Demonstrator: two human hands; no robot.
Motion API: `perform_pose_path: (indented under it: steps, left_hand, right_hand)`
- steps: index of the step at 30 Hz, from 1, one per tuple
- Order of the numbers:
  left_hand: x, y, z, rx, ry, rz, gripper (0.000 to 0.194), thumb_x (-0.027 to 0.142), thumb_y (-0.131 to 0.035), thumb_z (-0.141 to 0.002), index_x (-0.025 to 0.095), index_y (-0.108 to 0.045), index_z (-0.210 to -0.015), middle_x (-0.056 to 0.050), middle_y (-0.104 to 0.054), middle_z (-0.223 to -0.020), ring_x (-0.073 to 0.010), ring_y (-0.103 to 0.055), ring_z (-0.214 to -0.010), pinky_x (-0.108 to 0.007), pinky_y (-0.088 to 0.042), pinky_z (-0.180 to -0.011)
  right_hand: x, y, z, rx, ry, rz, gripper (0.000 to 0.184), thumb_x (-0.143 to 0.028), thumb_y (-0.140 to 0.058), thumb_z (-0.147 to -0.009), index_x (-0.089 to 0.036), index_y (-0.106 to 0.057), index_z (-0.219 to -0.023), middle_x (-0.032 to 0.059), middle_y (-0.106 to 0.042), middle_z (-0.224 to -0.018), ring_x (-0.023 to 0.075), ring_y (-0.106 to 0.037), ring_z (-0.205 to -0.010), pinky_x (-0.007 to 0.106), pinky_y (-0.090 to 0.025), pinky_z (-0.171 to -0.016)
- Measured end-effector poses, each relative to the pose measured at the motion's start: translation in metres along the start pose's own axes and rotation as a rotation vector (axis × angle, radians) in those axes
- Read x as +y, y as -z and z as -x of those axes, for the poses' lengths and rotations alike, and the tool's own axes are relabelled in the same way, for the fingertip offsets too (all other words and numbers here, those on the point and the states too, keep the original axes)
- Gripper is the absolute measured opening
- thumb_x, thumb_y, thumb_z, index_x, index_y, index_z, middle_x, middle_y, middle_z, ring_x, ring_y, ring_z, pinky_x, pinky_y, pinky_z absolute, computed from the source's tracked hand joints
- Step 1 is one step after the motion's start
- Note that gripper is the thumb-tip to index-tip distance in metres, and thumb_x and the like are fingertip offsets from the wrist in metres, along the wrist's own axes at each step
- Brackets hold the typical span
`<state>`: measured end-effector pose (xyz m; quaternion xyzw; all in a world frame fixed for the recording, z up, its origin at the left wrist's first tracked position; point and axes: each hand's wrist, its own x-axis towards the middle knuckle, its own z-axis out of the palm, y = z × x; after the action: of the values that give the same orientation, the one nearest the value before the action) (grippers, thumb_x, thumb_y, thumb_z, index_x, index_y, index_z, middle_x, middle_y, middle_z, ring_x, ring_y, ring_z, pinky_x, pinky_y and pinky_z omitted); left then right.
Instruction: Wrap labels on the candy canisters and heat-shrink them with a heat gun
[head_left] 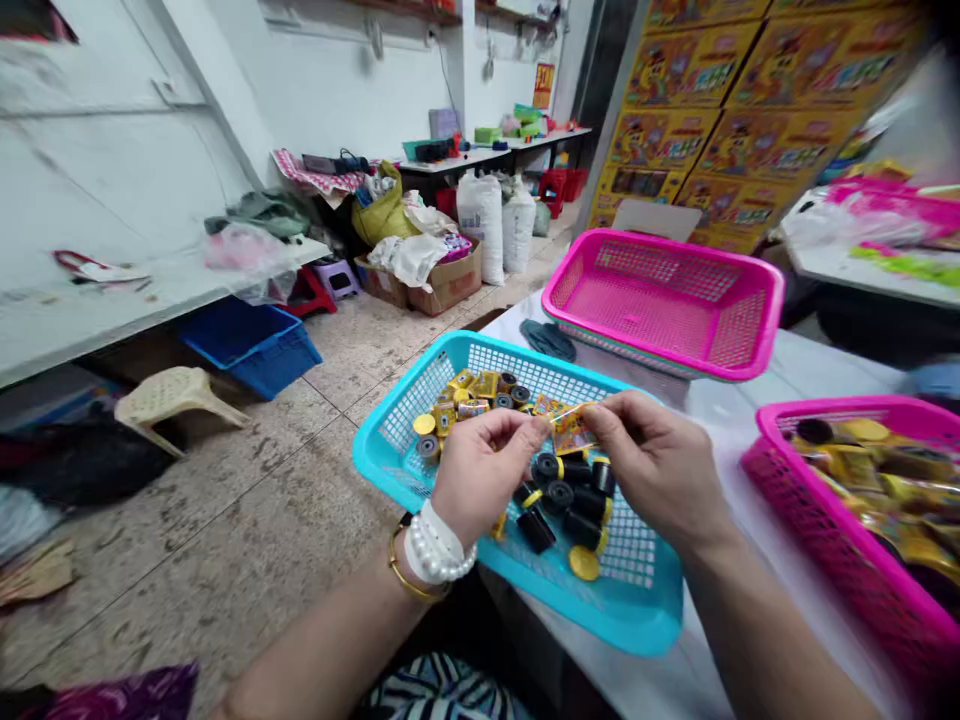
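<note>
Both my hands hover over a turquoise mesh basket (390, 430) at the table's left edge. My left hand (484, 470), wearing a pearl bracelet and a gold bangle, and my right hand (652, 465) pinch a small yellow printed label (571, 430) between their fingertips. Inside the basket lie several black spools with yellow caps (570, 500), and more yellow-wrapped ones (469, 395) sit toward its far end.
An empty pink basket (739, 320) stands behind on the white table (750, 520). Another pink basket (832, 560) with yellow and black items sits at the right. Yellow cartons (720, 90) are stacked beyond. On the floor at left are a beige stool (169, 395) and a blue crate (251, 340).
</note>
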<state>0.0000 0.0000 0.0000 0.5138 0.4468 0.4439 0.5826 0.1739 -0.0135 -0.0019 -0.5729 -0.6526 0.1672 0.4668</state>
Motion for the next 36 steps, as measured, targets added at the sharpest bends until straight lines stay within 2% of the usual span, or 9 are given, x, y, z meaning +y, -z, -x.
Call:
perform_pose_path:
  steps: [5, 8, 14, 18, 21, 23, 25, 31, 36]
  left_hand:
    - [0.004, -0.003, 0.002, -0.058, 0.013, 0.107, 0.037, 0.048, -0.081, -0.069, 0.012, -0.071, -0.070, 0.004, -0.050, -0.056, -0.0046, -0.037, -0.050, -0.020, -0.025, -0.045]
    - [0.002, 0.001, 0.000, -0.060, 0.069, 0.147, 0.033, 0.043, -0.083, -0.068, 0.012, -0.070, -0.067, 0.004, -0.049, -0.052, -0.0036, -0.037, -0.047, -0.019, -0.022, -0.044]
    - [-0.002, 0.022, -0.006, -0.043, 0.145, 0.150, 0.022, 0.028, -0.078, -0.074, 0.015, -0.075, -0.092, 0.000, -0.066, -0.064, -0.0041, -0.048, -0.044, -0.016, -0.029, -0.042]
    - [-0.002, 0.034, -0.010, -0.025, 0.207, 0.138, 0.016, 0.026, -0.077, -0.074, 0.014, -0.070, -0.080, 0.001, -0.061, -0.055, -0.0042, -0.047, -0.042, -0.015, -0.026, -0.040]
    - [-0.002, 0.040, -0.015, -0.043, 0.245, 0.160, 0.017, 0.028, -0.075, -0.076, 0.015, -0.065, -0.076, 0.001, -0.061, -0.054, -0.0020, -0.038, -0.037, -0.015, -0.020, -0.037]
    - [-0.002, 0.043, -0.017, -0.059, 0.233, 0.176, 0.018, 0.028, -0.077, -0.075, 0.015, -0.065, -0.075, 0.002, -0.061, -0.057, -0.0020, -0.039, -0.038, -0.015, -0.021, -0.037]
    - [-0.003, 0.044, -0.018, -0.090, 0.206, 0.179, 0.018, 0.028, -0.078, -0.073, 0.014, -0.068, -0.077, 0.002, -0.061, -0.059, -0.0021, -0.042, -0.040, -0.015, -0.024, -0.037]
    - [-0.002, 0.048, -0.019, -0.168, 0.323, 0.217, 0.019, 0.030, -0.075, -0.077, 0.013, -0.067, -0.077, 0.002, -0.057, -0.052, -0.0014, -0.037, -0.038, -0.014, -0.019, -0.036]
    - [0.004, 0.055, -0.020, -0.153, 0.354, 0.240, 0.025, 0.032, -0.079, -0.073, 0.015, -0.063, -0.082, 0.001, -0.061, -0.056, -0.0024, -0.039, -0.037, -0.014, -0.018, -0.035]
  right_hand:
    - [-0.012, -0.005, 0.007, 0.032, 0.080, -0.011, 0.024, -0.034, -0.063, -0.091, -0.019, -0.064, -0.073, -0.0025, -0.061, -0.061, 0.0100, -0.053, -0.054, 0.023, -0.041, -0.053]
    - [-0.013, -0.004, 0.007, 0.033, 0.081, -0.002, 0.024, -0.035, -0.062, -0.092, -0.019, -0.064, -0.074, -0.0022, -0.062, -0.063, 0.0105, -0.055, -0.055, 0.023, -0.041, -0.053]
    - [0.005, 0.003, -0.004, -0.217, 0.011, 0.157, 0.024, -0.037, -0.055, -0.095, -0.021, -0.069, -0.084, -0.0006, -0.068, -0.071, 0.0135, -0.061, -0.063, 0.025, -0.044, -0.060]
    - [0.026, 0.010, -0.010, -0.396, 0.057, 0.445, 0.013, -0.030, -0.062, -0.089, -0.022, -0.071, -0.086, 0.0024, -0.072, -0.081, 0.0185, -0.065, -0.074, 0.030, -0.046, -0.068]
    - [0.036, 0.024, -0.013, -0.331, 0.031, 0.536, 0.013, -0.030, -0.061, -0.089, -0.023, -0.072, -0.089, 0.0024, -0.074, -0.083, 0.0194, -0.067, -0.073, 0.031, -0.047, -0.068]
    - [0.041, 0.033, -0.013, -0.239, 0.006, 0.597, 0.013, -0.031, -0.062, -0.088, -0.023, -0.072, -0.090, 0.0026, -0.074, -0.083, 0.0202, -0.067, -0.070, 0.032, -0.047, -0.067]
    - [0.042, 0.038, -0.013, -0.224, 0.007, 0.664, 0.014, -0.032, -0.063, -0.088, -0.022, -0.072, -0.090, 0.0038, -0.074, -0.084, 0.0222, -0.067, -0.072, 0.034, -0.047, -0.067]
    - [0.033, 0.019, -0.017, -0.379, 0.067, 0.564, 0.019, -0.033, -0.056, -0.093, -0.021, -0.071, -0.096, 0.0052, -0.074, -0.092, 0.0199, -0.069, -0.080, 0.031, -0.050, -0.073]
    - [0.012, 0.011, -0.037, -0.495, 0.134, 0.694, 0.022, -0.031, -0.055, -0.094, -0.018, -0.071, -0.101, 0.0098, -0.073, -0.098, 0.0223, -0.069, -0.084, 0.033, -0.049, -0.073]
